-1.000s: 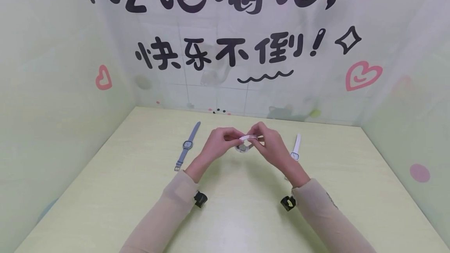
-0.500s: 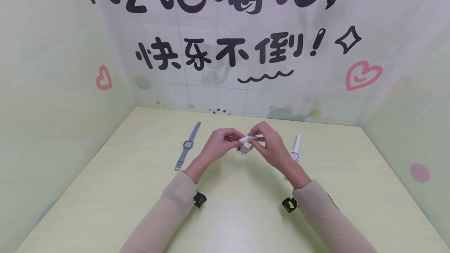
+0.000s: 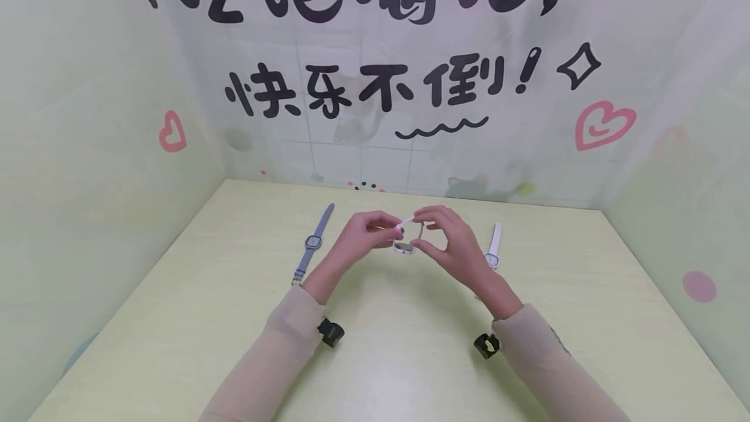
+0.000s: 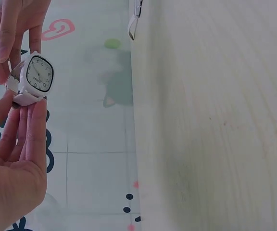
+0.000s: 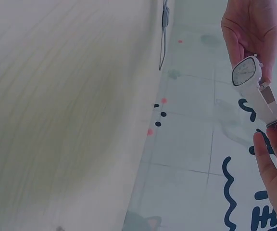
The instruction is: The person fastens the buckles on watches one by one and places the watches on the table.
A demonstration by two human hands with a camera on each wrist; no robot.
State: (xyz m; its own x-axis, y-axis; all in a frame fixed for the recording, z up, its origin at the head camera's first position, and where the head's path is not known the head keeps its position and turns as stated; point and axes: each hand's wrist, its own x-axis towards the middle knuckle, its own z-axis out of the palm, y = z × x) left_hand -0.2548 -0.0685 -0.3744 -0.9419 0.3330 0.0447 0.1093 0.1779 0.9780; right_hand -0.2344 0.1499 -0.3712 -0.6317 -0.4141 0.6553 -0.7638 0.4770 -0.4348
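Note:
My left hand point(image 3: 360, 238) pinches the strap of a white wristwatch point(image 3: 403, 248) above the middle of the table. Its strap curves into a loop, and the squarish dark-rimmed dial point(image 4: 40, 73) shows in the left wrist view. My right hand point(image 3: 455, 244) is at the other side of the loop, thumb and fingers spread apart. In the right wrist view its fingertips point(image 5: 274, 135) are right at the strap's buckle end, while the thumb side stands off. Part of the strap is hidden behind the left fingers.
A blue-grey wristwatch point(image 3: 313, 241) lies flat to the left on the pale wooden table point(image 3: 387, 370). Another white wristwatch point(image 3: 492, 258) lies to the right, partly hidden by the right wrist. Printed cloth walls point(image 3: 363, 161) stand around the table's back and sides.
My right thumb and fingers have spread apart from their pinch on the strap. The watch loop looks wider, its dial still hanging below. My left hand keeps its pinch.

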